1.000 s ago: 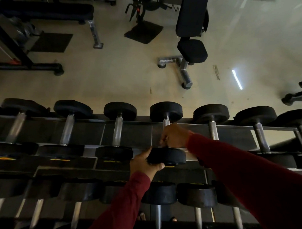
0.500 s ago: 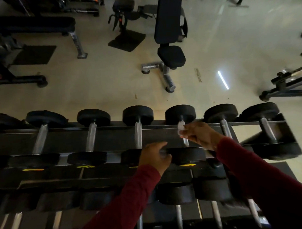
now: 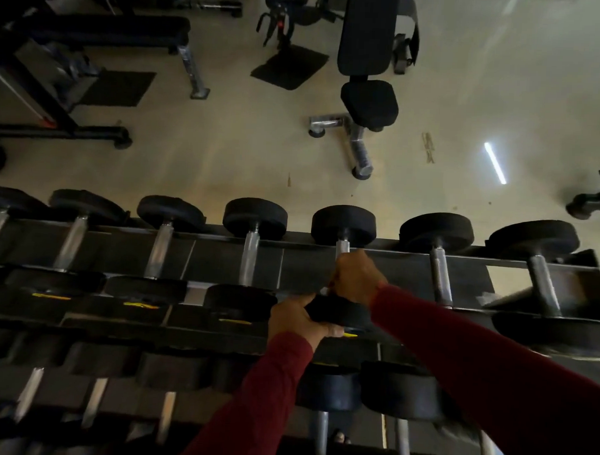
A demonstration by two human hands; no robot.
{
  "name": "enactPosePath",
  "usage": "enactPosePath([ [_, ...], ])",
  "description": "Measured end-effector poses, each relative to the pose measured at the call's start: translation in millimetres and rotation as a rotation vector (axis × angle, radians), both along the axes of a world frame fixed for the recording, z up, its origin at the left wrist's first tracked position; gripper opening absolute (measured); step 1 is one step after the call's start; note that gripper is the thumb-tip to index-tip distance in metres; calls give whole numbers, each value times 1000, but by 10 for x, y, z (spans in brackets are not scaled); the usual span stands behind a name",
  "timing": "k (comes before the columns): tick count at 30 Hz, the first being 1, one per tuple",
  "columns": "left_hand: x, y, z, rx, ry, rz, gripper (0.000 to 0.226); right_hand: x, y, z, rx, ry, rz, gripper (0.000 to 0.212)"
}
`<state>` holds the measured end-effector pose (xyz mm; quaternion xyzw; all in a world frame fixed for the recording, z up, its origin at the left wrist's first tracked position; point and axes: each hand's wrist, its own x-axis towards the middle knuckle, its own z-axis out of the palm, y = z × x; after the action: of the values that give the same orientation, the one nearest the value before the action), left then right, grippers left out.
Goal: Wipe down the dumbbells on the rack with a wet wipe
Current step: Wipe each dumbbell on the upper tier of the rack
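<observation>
A black dumbbell point(image 3: 343, 225) with a chrome handle lies on the top tier of the rack point(image 3: 375, 264), among several like it. My left hand point(image 3: 297, 319) grips its near black head from the left and below. My right hand point(image 3: 354, 277) is curled round the chrome handle just above that head. A small pale scrap of the wet wipe point(image 3: 324, 291) peeks out under the right hand's fingers; most of it is hidden. Both sleeves are dark red.
Neighbouring dumbbells point(image 3: 254, 219) point(image 3: 438, 232) sit close on each side. A lower tier holds more dumbbells point(image 3: 330, 388). Beyond the rack, on the pale floor, stand an adjustable bench point(image 3: 367, 100) and a flat bench point(image 3: 108, 33).
My right hand slid down the chrome handle from near the far head toward the near head. My left hand closed round the near head again. The camera view shifted.
</observation>
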<state>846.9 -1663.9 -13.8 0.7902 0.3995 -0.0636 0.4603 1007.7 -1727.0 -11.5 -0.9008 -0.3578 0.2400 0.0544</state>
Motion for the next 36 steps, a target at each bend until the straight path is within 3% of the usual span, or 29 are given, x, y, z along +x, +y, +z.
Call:
enactPosePath([
  [3, -4, -15, 5, -24, 10, 23, 76, 5, 30, -26, 37, -14, 23, 25],
  [6, -1, -6, -17, -14, 1, 30, 94, 122, -126, -28, 17, 73, -36, 28],
  [8, -3, -2, -19, -22, 0, 40, 100, 147, -224, -25, 36, 141, -135, 17],
  [11, -15, 1, -79, -33, -15, 53, 108, 78, -145, -73, 32, 61, -88, 22],
  [15, -24, 4, -90, -48, -9, 38, 95, -145, 98, 11, 94, 30, -13, 25],
  [17, -20, 9, -61, -38, -7, 23, 92, -144, 104, 60, 103, 56, -116, 22],
  [21, -12, 31, -132, -36, -1, 51, 111, 66, -214, 4, 56, 99, -175, 28],
  [25, -9, 35, -122, -35, -10, 49, 111, 25, -389, -40, 165, 117, -194, 19],
  [31, -12, 57, -118, -31, -26, 28, 100, 29, -211, -84, 470, -39, -426, 8],
  [36, -17, 71, -183, -29, -43, 20, 100, 145, 47, -52, 708, 94, -897, 11],
])
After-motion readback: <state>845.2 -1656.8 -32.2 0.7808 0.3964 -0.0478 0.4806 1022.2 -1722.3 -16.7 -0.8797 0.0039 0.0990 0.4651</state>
